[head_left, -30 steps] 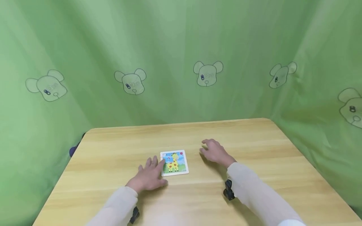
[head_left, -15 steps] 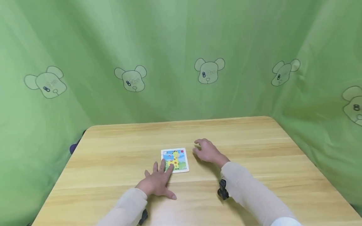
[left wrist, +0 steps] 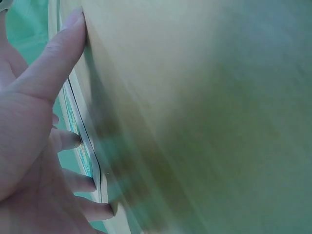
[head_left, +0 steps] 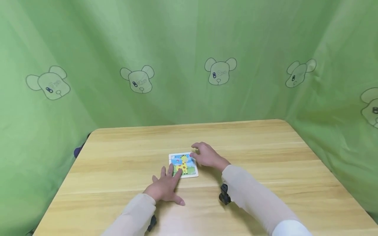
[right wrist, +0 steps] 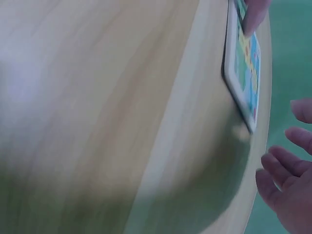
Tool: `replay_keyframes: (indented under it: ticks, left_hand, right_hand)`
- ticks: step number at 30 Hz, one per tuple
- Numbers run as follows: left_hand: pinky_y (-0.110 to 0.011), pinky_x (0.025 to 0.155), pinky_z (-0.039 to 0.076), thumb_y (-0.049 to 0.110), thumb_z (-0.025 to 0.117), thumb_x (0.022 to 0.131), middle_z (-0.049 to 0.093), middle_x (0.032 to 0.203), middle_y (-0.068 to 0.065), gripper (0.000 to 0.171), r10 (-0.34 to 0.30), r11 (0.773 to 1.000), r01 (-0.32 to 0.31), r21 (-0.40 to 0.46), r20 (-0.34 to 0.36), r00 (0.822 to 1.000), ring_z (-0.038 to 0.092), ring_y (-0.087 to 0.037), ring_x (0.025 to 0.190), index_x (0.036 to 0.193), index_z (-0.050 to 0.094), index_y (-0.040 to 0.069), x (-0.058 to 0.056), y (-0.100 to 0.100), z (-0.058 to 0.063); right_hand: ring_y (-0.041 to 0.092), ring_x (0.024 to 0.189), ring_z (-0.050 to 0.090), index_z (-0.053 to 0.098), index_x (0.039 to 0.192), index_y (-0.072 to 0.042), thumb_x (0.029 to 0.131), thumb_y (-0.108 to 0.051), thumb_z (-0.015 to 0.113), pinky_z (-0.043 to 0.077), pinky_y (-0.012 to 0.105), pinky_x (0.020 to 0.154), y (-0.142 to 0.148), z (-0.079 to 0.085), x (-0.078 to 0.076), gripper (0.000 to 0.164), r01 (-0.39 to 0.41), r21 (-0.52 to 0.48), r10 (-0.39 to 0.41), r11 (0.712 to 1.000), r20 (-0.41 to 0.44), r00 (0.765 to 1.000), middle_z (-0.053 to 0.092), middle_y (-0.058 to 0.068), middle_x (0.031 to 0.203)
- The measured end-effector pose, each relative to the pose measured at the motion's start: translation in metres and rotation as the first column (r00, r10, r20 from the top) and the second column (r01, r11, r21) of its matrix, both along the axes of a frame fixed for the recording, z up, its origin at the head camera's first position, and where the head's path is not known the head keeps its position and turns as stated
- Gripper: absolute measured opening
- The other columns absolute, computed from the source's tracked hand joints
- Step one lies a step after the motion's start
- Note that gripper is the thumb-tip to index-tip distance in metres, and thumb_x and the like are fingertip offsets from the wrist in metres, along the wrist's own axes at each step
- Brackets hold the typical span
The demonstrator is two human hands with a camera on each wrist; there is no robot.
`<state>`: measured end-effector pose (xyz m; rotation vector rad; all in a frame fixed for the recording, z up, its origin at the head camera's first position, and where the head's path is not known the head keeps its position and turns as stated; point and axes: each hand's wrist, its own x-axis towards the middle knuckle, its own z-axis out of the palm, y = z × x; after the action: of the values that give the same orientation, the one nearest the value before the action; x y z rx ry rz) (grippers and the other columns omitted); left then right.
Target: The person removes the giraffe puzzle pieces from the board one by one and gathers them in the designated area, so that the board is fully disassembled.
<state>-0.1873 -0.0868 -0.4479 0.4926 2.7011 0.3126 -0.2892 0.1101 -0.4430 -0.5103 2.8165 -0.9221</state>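
Note:
A flat square jigsaw puzzle [head_left: 191, 169] with a white border lies on the table, its picture a yellow giraffe under a blue sky. My left hand [head_left: 164, 187] is spread, its fingertips over the puzzle's lower left part and its thumb out to the side. In the left wrist view the fingers [left wrist: 80, 181] reach over the puzzle's edge. My right hand [head_left: 207, 156] hovers at the far right corner with loosely bent fingers and holds nothing. Part of that corner is hidden behind its thumb. The right wrist view shows a left fingertip [right wrist: 254, 18] on the picture.
The wooden table [head_left: 118, 154] has a light grain and rounded far corners. Behind it and along both sides hangs a green curtain [head_left: 177, 39] printed with bear heads. A dark object [head_left: 77, 151] pokes out past the table's left edge.
My right hand has moved left from beside the puzzle to its far right corner. The left hand has slid right, its fingers now farther over the picture. The puzzle lies in about the same place.

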Motion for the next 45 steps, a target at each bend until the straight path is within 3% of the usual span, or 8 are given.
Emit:
replay_keyframes:
  ticks: [9,16,26,33,45]
  left_hand:
    - [-0.077,0.097,0.018,0.067,0.073,0.06,0.003,0.157,-0.021,0.117,0.003,1.0,-0.003,-0.009,0.012,1.0,0.007,-0.05,0.139,0.152,0.017,0.02,0.0,0.0,-0.005]
    - [-0.077,0.097,0.018,0.067,0.072,0.061,0.002,0.157,-0.021,0.117,-0.001,1.0,0.001,-0.015,0.01,1.0,0.006,-0.049,0.14,0.152,0.016,0.019,-0.002,-0.001,-0.003]
    - [-0.078,0.097,0.016,0.068,0.071,0.063,-0.002,0.157,-0.02,0.117,-0.008,1.0,0.008,-0.003,0.019,1.0,0.003,-0.049,0.14,0.153,0.013,0.021,-0.003,-0.002,-0.005]
    - [-0.078,0.098,0.014,0.067,0.07,0.064,-0.005,0.158,-0.018,0.116,0.007,1.0,-0.007,-0.01,0.036,0.999,0.0,-0.048,0.141,0.153,0.01,0.023,-0.005,-0.006,-0.005]
    - [-0.077,0.098,0.017,0.07,0.069,0.064,-0.007,0.158,-0.018,0.117,-0.01,0.999,0.012,-0.047,0.029,1.0,0.003,-0.049,0.14,0.153,0.011,0.022,-0.005,-0.003,-0.005]
  right_hand:
    - [0.023,0.107,0.057,0.058,0.124,-0.002,0.095,-0.017,0.055,0.049,0.037,0.093,-0.026,-0.007,-0.005,0.033,-0.111,0.04,0.11,0.993,0.011,0.994,0.06,0.012,0.116]
    - [0.018,0.098,0.055,0.059,0.124,-0.002,0.094,-0.019,0.055,0.048,0.037,0.094,-0.044,-0.008,-0.006,0.034,-0.186,0.137,0.19,0.973,-0.019,0.982,0.057,0.01,0.112]
    - [0.015,0.089,0.048,0.058,0.127,-0.008,0.093,-0.029,0.057,0.047,0.031,0.085,-0.051,-0.015,-0.006,0.04,-0.19,0.201,0.19,0.961,0.016,0.982,0.051,0.005,0.107]
    - [0.016,0.089,0.048,0.058,0.128,-0.009,0.092,-0.03,0.057,0.046,0.032,0.085,-0.055,-0.017,-0.008,0.041,-0.21,0.197,0.218,0.958,-0.018,0.976,0.051,0.006,0.107]
    - [0.017,0.08,0.046,0.056,0.127,-0.007,0.087,-0.036,0.061,0.043,0.025,0.065,-0.058,-0.014,-0.004,0.05,-0.18,0.207,0.185,0.962,-0.007,0.983,0.049,0.006,0.1]
